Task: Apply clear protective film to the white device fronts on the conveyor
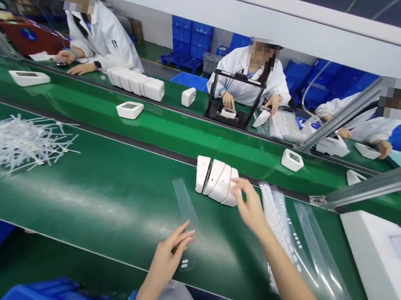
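Observation:
A short row of white plastic device housings (220,180) stands on the green work surface, leaning together. My right hand (251,209) is at the right end of this row, fingers apart, the fingertips at the edge of the last housing; whether they touch it is hard to make out. Below it, my left hand (170,250), with a blue band on the wrist, hovers over a clear plastic strip (183,197). Its thumb and fingertips come together in a pinch, and anything between them is too small to name. Two small white stickers (185,263) remain on the strip's lower end.
Clear sheets with white stickers (279,231) lie to the right, beside a white foam box (378,264). A heap of thin strips (11,142) covers the left. Beyond runs a green belt (195,136) carrying white devices (130,109). Several co-workers in white coats sit across it.

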Motion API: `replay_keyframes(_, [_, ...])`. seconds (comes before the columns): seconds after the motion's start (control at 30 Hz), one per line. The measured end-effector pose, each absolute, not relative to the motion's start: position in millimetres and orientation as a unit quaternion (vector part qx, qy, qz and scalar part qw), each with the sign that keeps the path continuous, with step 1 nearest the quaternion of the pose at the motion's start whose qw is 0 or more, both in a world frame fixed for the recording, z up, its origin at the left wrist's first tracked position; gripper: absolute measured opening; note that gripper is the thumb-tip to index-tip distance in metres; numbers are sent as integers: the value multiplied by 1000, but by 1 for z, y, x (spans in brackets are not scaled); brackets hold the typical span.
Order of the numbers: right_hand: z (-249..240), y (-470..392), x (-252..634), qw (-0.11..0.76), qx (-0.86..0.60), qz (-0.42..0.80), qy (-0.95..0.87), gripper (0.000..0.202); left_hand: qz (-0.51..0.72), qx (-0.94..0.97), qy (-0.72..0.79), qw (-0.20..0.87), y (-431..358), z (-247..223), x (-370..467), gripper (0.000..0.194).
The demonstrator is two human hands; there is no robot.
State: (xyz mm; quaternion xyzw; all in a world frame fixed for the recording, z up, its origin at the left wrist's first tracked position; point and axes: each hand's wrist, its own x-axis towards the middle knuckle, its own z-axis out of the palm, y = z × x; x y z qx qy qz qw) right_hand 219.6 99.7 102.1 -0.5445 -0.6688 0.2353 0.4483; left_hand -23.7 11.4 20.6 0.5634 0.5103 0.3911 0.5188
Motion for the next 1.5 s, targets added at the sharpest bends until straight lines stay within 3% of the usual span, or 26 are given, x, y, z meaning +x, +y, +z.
replay_keyframes(0.2, [76, 176, 253, 479, -580, 247, -611, 16, 391, 537, 502, 554, 8, 16, -16, 46])
replay_keyframes(0.43, [47, 104, 264, 559, -618, 210, -512, 21, 371, 560, 474, 570, 4, 7, 3, 41])
replay_keyframes(0.63, [38, 63, 249, 565, -633, 227, -477, 21, 376, 608, 506, 483, 22, 11, 27, 39])
replay_keyframes(0.77, [40, 49, 239, 573, -634, 221, -470, 19, 380, 610, 499, 484, 33, 14, 33, 43])
replay_keyframes(0.93, [28, 13, 215, 620, -616, 154, -460, 7, 394, 591, 487, 508, 32, 14, 38, 50])
replay_keyframes(1.1, [5, -36, 191, 658, -557, 81, -499, 6, 390, 603, 455, 527, 21, 15, 28, 41])
replay_keyframes(1.2, [-3, -60, 186, 648, -543, 86, -527, 14, 362, 652, 440, 500, 19, 15, 15, 38])
replay_keyframes(1.33, [-3, -67, 199, 607, -564, 126, -546, 15, 388, 662, 516, 381, 14, 18, 1, 40])
replay_keyframes(1.5, [6, -44, 229, 509, -655, 230, -509, 7, 464, 555, 623, 299, -27, 29, -3, 58])
